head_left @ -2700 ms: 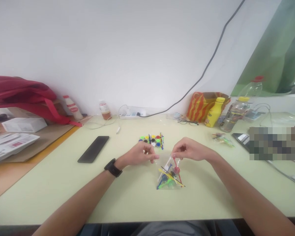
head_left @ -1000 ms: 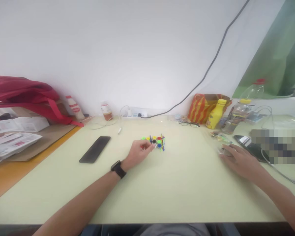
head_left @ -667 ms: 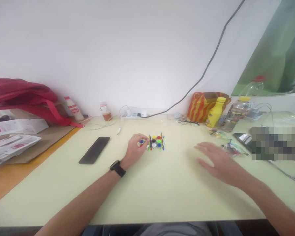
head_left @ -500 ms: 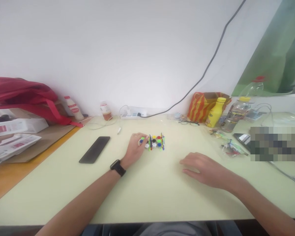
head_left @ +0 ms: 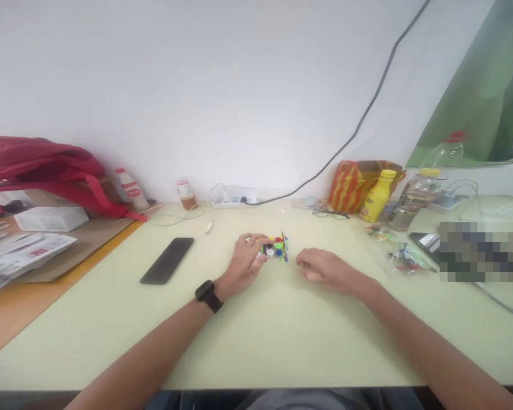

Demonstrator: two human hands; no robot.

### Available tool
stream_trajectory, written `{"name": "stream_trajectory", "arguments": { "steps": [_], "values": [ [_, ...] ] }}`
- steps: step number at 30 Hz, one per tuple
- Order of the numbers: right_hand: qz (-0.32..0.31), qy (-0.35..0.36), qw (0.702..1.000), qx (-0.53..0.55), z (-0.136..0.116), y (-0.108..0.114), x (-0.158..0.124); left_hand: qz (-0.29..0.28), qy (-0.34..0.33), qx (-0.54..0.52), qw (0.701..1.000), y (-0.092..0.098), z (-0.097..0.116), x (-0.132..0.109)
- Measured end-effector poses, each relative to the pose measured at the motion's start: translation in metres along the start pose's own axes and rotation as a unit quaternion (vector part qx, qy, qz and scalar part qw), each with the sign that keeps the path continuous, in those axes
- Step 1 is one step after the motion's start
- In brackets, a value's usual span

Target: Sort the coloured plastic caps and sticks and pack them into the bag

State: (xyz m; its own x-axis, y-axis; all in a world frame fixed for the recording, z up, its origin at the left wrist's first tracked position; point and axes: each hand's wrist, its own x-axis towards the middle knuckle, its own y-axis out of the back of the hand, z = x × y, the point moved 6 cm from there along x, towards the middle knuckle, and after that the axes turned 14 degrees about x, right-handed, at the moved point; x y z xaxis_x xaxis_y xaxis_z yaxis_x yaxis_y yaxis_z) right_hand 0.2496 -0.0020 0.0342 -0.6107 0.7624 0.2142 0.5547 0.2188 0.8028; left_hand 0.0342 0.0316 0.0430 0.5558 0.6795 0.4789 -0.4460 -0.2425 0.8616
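Observation:
A small cluster of colourful round pieces with thin upright rods (head_left: pixel 277 249) lies at the middle of the table, showing red, green, blue, white and black; its exact kind I cannot make out. My left hand (head_left: pixel 248 256), with a black watch at the wrist, reaches over its left part, thumb in front and fingers behind, closed around it and hiding that side. Just to the right, my right hand (head_left: pixel 320 266) hovers with fingers curled in toward the thumb, apart from the cluster. Whether anything small is between those fingertips is hidden.
A black phone (head_left: pixel 167 261) lies left of my left hand. Several bottles, including a yellow bottle (head_left: pixel 377 196), stand at the back near a striped bag (head_left: pixel 344 187). Glasses (head_left: pixel 331 214), a power strip (head_left: pixel 235 199) and a plastic bag of small parts (head_left: pixel 406 258) lie around.
My right hand has moved left toward the cluster, and its fingers have curled in. My left hand has shifted right, further over the colourful pieces, covering more of them.

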Motion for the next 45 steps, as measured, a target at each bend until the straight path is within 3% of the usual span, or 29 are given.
{"name": "stream_trajectory", "arguments": {
  "steps": [5,12,19,25,29,35,45],
  "values": [
    [0.085,0.017,0.996,0.033,0.004,-0.004,0.001,0.011,0.017,0.049,0.999,-0.005,0.005,0.002],
    [0.042,0.013,0.998,0.033,0.011,-0.021,0.008,-0.029,-0.053,0.114,0.992,-0.015,0.02,-0.003],
    [0.079,0.009,0.996,0.049,0.016,-0.014,0.004,-0.046,-0.07,0.11,0.99,-0.015,0.027,-0.005],
    [0.102,-0.015,0.995,-0.015,0.029,-0.011,0.005,-0.066,-0.083,0.107,0.989,-0.016,0.028,-0.005],
    [0.119,-0.007,0.993,-0.021,0.033,-0.012,0.006,-0.061,-0.09,0.081,0.991,-0.014,0.032,-0.005],
    [0.092,-0.008,0.996,-0.014,0.033,-0.022,0.011,-0.047,-0.103,0.035,0.993,-0.008,0.041,-0.003],
    [0.122,0.019,0.992,0.015,0.038,-0.012,0.011,-0.037,-0.12,0.011,0.992,-0.011,0.039,-0.004]
  ]
}}
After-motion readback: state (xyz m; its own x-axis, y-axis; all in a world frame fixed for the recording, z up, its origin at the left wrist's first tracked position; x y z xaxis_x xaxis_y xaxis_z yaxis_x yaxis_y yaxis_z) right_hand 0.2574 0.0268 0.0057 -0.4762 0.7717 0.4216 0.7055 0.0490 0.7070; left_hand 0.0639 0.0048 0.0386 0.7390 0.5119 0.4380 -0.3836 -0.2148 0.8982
